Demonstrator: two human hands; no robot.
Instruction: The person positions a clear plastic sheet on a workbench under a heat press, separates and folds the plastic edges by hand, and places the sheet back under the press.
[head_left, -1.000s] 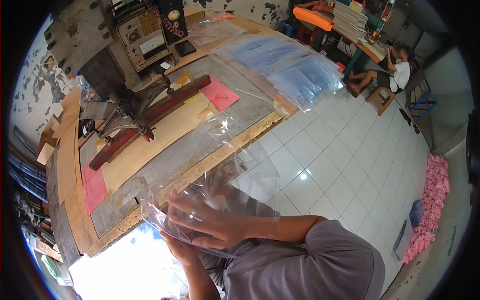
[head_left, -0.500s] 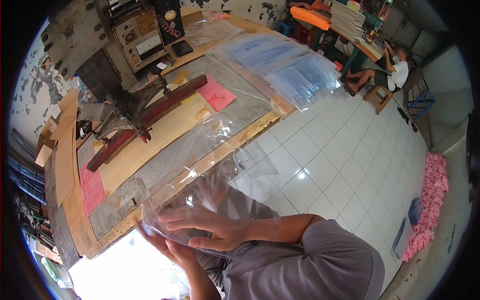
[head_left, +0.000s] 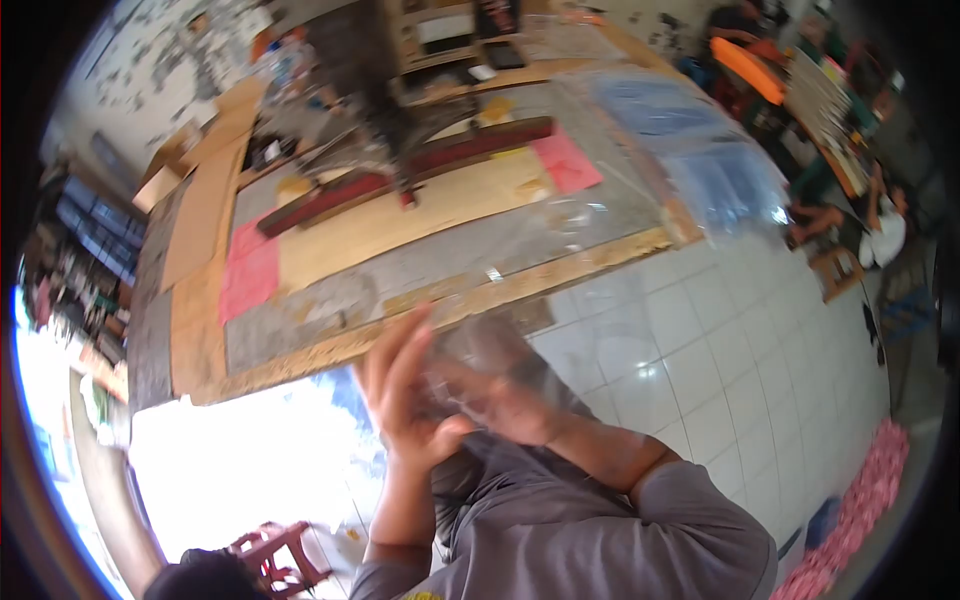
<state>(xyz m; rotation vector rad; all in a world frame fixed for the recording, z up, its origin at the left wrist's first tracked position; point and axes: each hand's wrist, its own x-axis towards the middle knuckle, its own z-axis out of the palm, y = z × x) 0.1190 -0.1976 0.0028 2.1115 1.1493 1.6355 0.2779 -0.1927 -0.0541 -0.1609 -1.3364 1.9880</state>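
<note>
A clear plastic sheet point(head_left: 493, 275), nearly invisible but for its glints, spreads in front of me over the bench edge and around my hands. My left hand point(head_left: 405, 390) is raised at the sheet's near side, fingers stretched and apart, thumb out. Close beside it, my right hand point(head_left: 512, 408) shows through the plastic, smeared by motion; whether its fingers grip the sheet I cannot tell. Beyond lies the grey bench top point(head_left: 350, 295) with a tan board point(head_left: 420, 222) under a dark red press bar point(head_left: 480, 148).
Stacked clear plastic sheets point(head_left: 725, 185) lie at the bench's right. Pink pieces point(head_left: 568, 163) stick out under the board's ends. A wooden stool point(head_left: 838, 272) and a seated person point(head_left: 885, 230) are at the right. A red stool point(head_left: 275, 555) stands lower left.
My view has swung, so the bench appears shifted and level. My left hand has risen with its fingers pointing up. My right hand has come away from overlapping it, and the plastic has moved.
</note>
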